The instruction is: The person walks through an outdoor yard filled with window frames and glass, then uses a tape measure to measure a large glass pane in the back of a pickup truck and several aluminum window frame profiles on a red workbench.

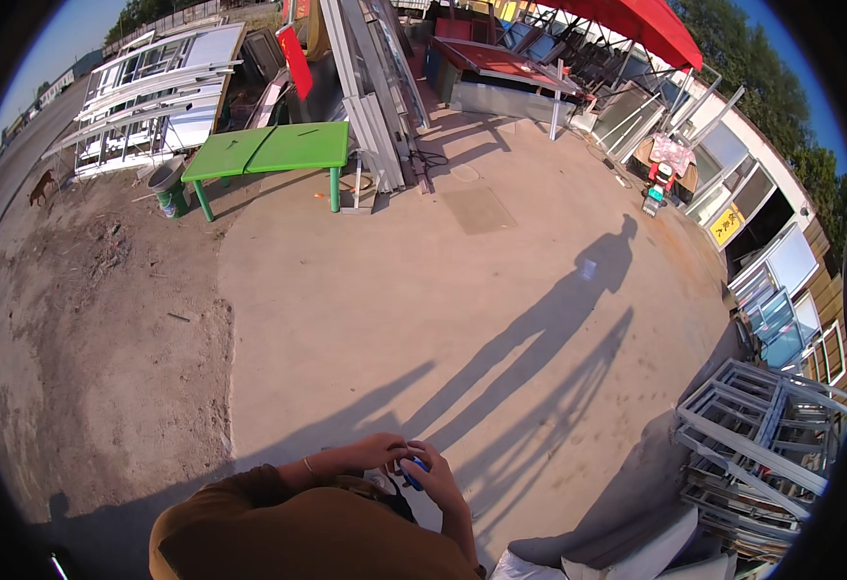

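My two hands meet close in front of my body at the bottom middle. Curled fingers of my right hand close round a small blue object, mostly covered, so its kind does not show. My left hand comes in from the left with a thin band at its wrist. Its bent fingertips touch the right fingers just above the blue object; what they pinch, if anything, is hidden. Something pale and a dark strap show just below the hands, against my brown sleeve.
A green table stands ahead to the left, beside a bucket and leaning metal profiles. Stacked metal frames lie at the right. A red canopy and a small vehicle are farther off. A dog is far left.
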Demonstrator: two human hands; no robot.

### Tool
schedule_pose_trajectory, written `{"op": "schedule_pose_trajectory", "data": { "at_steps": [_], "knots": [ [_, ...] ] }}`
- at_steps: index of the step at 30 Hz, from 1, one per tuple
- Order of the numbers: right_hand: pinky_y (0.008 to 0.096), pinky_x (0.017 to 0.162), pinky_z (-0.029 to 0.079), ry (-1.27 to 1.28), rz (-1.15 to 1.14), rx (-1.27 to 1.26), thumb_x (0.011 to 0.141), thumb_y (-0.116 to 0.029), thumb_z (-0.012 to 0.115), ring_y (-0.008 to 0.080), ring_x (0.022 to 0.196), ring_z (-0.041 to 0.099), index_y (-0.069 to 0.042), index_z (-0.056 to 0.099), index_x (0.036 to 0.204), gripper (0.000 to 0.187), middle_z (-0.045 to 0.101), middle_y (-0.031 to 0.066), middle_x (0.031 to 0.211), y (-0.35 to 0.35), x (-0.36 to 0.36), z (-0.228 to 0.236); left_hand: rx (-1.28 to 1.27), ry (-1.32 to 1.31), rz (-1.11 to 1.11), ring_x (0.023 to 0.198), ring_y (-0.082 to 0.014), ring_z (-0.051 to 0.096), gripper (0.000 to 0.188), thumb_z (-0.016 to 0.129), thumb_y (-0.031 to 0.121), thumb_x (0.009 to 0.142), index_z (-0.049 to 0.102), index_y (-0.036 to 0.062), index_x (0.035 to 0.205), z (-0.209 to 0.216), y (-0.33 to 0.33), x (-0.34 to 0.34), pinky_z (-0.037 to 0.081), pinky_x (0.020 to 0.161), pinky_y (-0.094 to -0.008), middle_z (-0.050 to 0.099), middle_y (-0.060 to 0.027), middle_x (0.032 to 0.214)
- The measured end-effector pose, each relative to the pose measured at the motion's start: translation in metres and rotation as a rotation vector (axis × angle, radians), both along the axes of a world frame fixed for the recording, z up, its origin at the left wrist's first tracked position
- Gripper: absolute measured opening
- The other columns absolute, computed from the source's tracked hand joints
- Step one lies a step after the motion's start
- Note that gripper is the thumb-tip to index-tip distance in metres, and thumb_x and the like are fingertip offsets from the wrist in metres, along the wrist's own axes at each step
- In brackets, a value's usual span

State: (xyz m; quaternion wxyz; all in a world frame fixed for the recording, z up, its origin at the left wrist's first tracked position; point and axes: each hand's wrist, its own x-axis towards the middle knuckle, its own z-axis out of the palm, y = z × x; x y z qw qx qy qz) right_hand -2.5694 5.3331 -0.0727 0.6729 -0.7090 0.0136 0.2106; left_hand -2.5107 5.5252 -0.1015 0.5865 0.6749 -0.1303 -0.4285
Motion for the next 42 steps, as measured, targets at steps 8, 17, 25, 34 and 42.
{"op": "schedule_pose_trajectory", "data": {
  "at_steps": [8, 17, 25, 34, 42],
  "knots": [
    [0.031, 0.085, 0.052, 0.023, 0.022, -0.026, 0.089, -0.035, 0.073, 0.0178, 0.099, 0.065, 0.003, 0.051, 0.129, 0.06, 0.068, 0.0183, 0.109, -0.05, 0.136, -0.022, -0.094, 0.062, -0.046, 0.086, -0.0128, 0.061, 0.045, 0.041, 0.039, 0.106, 0.056, 0.0048, 0.131, -0.012, -0.046, 0.126, 0.055, 0.072, -0.0265, 0.063, -0.0078, 0.104],
    [0.0279, 0.066, 0.052, 0.032, -0.172, -0.083, 0.097, -0.026, 0.062, 0.0155, 0.083, 0.064, 0.004, 0.055, 0.125, 0.042, 0.067, 0.0163, 0.096, -0.113, 0.304, 0.0, -0.283, 0.176, -0.201, 0.105, -0.0217, 0.065, 0.057, 0.048, 0.047, 0.101, 0.054, -0.0026, 0.128, 0.008, -0.118, 0.311, 0.06, 0.083, -0.0363, 0.063, -0.0162, 0.117],
    [0.0226, 0.055, 0.043, 0.161, -0.519, 0.101, 0.094, -0.024, 0.063, 0.008, 0.066, 0.058, 0.0, 0.069, 0.106, 0.028, 0.068, 0.0041, 0.076, -0.173, 0.425, 0.041, -0.401, 0.137, -0.087, 0.084, -0.025, 0.072, 0.049, 0.056, 0.038, 0.098, 0.064, -0.0104, 0.101, 0.035, -0.19, 0.45, 0.06, 0.079, -0.035, 0.069, -0.02, 0.099],
    [0.0276, 0.065, 0.052, 0.317, 0.294, -0.118, 0.099, -0.023, 0.057, 0.0185, 0.09, 0.062, 0.002, 0.055, 0.13, 0.04, 0.061, 0.0158, 0.105, -0.342, 0.622, 0.019, -0.511, 0.288, 0.28, 0.093, -0.0222, 0.069, 0.046, 0.057, 0.04, 0.098, 0.061, -0.0035, 0.113, 0.046, -0.25, 0.615, 0.058, 0.084, -0.0345, 0.068, -0.0155, 0.102],
    [0.0198, 0.043, 0.021, 0.115, 0.339, 0.006, 0.101, -0.013, 0.05, 0.0011, 0.046, 0.031, 0.003, 0.065, 0.093, 0.023, 0.039, -0.0058, 0.054, -0.339, 0.788, 0.076, -0.736, 0.43, 0.68, 0.102, -0.0231, 0.067, 0.051, 0.057, 0.042, 0.098, 0.058, -0.0036, 0.121, 0.035, -0.236, 0.7, 0.054, 0.092, -0.0351, 0.067, -0.0165, 0.111]
  ]
}}
